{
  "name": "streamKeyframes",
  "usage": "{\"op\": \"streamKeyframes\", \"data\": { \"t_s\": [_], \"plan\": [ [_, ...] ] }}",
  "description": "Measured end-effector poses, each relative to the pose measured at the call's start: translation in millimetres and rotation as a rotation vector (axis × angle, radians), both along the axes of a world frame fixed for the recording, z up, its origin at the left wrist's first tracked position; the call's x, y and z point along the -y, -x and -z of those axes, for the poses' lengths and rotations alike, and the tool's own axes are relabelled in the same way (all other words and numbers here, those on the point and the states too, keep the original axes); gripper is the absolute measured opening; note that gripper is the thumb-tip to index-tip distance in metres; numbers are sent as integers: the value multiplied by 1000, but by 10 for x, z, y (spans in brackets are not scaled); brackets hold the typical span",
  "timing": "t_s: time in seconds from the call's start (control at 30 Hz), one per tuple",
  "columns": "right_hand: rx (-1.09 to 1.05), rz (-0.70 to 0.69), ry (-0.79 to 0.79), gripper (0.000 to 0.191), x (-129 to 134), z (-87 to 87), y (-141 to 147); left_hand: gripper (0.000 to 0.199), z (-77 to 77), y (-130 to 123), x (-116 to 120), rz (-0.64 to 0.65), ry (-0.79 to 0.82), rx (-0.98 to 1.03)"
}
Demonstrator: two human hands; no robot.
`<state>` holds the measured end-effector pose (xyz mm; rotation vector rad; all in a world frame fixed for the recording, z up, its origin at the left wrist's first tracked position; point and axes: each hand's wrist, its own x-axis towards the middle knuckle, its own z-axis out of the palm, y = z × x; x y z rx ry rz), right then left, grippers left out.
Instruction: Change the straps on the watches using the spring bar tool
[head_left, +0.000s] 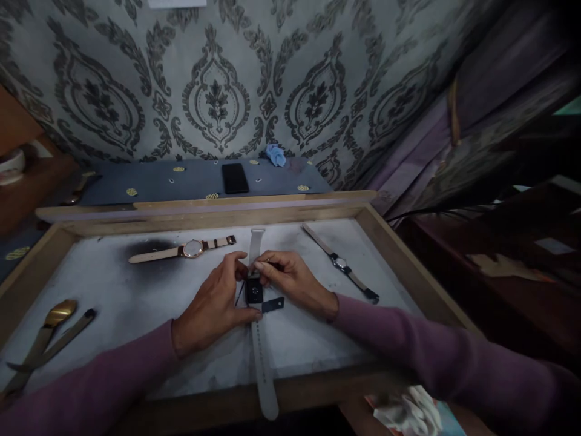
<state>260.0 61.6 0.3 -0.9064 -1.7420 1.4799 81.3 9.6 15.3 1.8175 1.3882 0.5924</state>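
A square-cased watch [255,292] with a long pale strap lies in the middle of the shallow wooden tray, its strap running away from me and over the near edge. My left hand [215,303] grips the case, thumb at its near end and fingers at its far end. Bent over the far end of the case, my right hand [290,275] has thumb and forefinger pinched together where strap and case meet. What sits in that pinch is too small to make out. A short dark strip [273,304] lies right of the case, and a thin dark rod shows on its left.
A brown-strapped round watch [193,248] lies back left, and a small dark-and-tan watch [339,262] lies right. Gold-coloured watch [61,313] and strap pieces are at left. Beyond the wooden tray rim [204,216] are a black phone [235,178] and a blue crumpled cloth [275,155].
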Motion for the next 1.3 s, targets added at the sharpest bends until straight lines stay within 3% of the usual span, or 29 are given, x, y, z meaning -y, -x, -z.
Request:
{"op": "streamKeyframes", "data": {
  "t_s": [0.07, 0.23, 0.33, 0.53, 0.77, 1.07, 1.3],
  "plan": [
    [-31, 26, 12, 34, 8, -59, 7, 80, -3, -16, -1, -32, 43, 87],
    [-167, 126, 46, 31, 55, -347, -14, 23, -167, -78, -37, 93, 303, 516],
    [-251, 160, 89, 29, 97, -522, -36, 23, -309, -117, -7, 81, 405, 643],
    [-362, 157, 191, 28, 176, -698, -27, 28, -453, -161, 109, 81, 401, 687],
    [-378, 176, 207, 27, 201, -678, -16, 26, -445, -168, 135, 62, 450, 810],
    [-357, 210, 251, 31, 123, -485, -35, 31, -431, -130, 93, -40, 582, 887],
    [-351, 215, 283, 29, 102, -435, -50, 31, -430, -107, 77, -52, 599, 992]
  ]
}}
